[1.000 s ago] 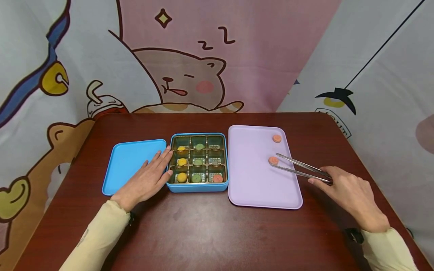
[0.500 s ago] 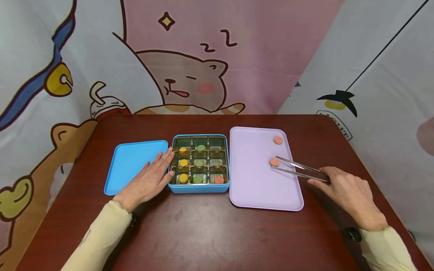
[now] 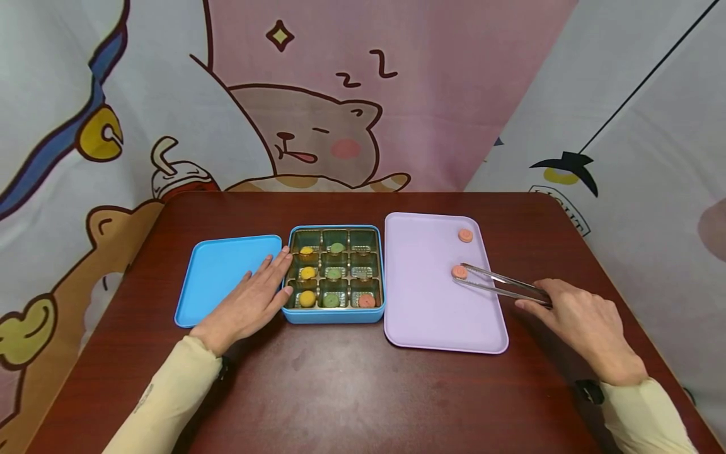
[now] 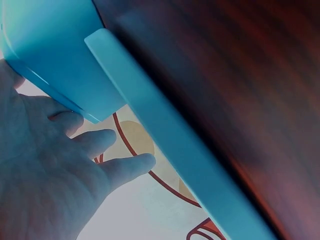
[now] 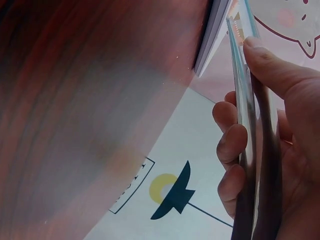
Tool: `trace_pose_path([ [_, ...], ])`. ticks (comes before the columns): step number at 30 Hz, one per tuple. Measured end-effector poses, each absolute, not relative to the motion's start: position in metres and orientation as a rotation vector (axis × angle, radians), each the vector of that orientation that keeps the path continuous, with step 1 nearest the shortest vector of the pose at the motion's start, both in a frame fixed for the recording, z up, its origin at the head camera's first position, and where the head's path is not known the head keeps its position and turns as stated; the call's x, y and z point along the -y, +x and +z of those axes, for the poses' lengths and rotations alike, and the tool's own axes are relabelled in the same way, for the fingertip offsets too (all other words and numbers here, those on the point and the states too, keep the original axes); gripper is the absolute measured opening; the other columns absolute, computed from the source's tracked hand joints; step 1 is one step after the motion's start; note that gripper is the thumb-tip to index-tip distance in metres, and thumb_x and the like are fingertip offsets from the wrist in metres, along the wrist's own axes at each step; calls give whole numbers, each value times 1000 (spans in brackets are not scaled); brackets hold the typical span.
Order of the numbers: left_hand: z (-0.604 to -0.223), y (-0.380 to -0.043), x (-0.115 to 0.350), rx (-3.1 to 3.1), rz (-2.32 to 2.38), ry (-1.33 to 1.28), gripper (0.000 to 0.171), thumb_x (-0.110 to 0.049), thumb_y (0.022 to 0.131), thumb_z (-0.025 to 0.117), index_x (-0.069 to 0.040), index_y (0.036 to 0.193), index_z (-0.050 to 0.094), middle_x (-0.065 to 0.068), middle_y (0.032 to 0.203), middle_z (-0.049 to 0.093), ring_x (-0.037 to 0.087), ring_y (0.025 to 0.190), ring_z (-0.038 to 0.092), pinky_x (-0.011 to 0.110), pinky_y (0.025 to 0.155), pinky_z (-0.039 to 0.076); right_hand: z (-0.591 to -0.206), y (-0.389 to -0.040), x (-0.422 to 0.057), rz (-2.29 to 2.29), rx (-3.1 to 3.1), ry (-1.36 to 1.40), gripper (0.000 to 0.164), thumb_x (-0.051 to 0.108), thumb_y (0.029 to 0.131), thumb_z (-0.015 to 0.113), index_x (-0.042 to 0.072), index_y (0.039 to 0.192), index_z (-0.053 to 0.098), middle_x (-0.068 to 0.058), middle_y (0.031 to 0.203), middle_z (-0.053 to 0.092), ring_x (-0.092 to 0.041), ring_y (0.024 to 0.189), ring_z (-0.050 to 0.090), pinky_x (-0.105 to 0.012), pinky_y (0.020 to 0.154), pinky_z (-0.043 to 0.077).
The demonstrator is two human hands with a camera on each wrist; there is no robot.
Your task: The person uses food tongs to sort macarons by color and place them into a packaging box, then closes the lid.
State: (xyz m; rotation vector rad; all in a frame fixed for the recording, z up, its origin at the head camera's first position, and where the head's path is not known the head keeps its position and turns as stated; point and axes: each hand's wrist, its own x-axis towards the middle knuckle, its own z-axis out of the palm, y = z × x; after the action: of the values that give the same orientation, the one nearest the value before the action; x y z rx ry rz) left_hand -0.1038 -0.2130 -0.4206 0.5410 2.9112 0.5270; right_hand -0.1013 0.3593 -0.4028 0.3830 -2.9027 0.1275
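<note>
My right hand [image 3: 584, 325] grips metal tongs [image 3: 510, 287], fingers and thumb wrapped round the arms in the right wrist view. The tips of the tongs stand either side of an orange-pink round piece [image 3: 460, 272] on the lilac tray [image 3: 422, 328]; whether they squeeze it I cannot tell. Another such piece [image 3: 466, 235] lies near the tray's far right corner. With fingers straight, my left hand [image 3: 244, 309] rests against the left side of a blue box [image 3: 334, 318]. Its gold insert has compartments with yellow pieces on the left, green ones in the middle and one pink piece [image 3: 366, 301] front right.
A blue lid [image 3: 218, 261] lies left of the box, partly under my left forearm and hand. Everything stands on a dark reddish-brown table [image 3: 351, 391]. A printed cloth [image 3: 431, 94] with cartoon animals hangs behind it.
The head view has shifted slightly. My hands, the tongs and the pieces hold nearly the same places, with the tong tips still around the nearer pink piece.
</note>
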Motion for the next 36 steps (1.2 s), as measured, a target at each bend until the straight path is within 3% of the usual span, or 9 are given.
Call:
trace_pose_path([
  [36, -422, -104, 213, -2921, 525, 557, 68, -41, 112, 40, -10, 167, 13, 7, 174, 8, 40, 157, 14, 72, 116, 21, -405, -100, -360, 110, 2851, 428, 47, 41, 77, 91, 5, 98, 69, 0, 66, 59, -13, 47, 37, -29, 37, 28],
])
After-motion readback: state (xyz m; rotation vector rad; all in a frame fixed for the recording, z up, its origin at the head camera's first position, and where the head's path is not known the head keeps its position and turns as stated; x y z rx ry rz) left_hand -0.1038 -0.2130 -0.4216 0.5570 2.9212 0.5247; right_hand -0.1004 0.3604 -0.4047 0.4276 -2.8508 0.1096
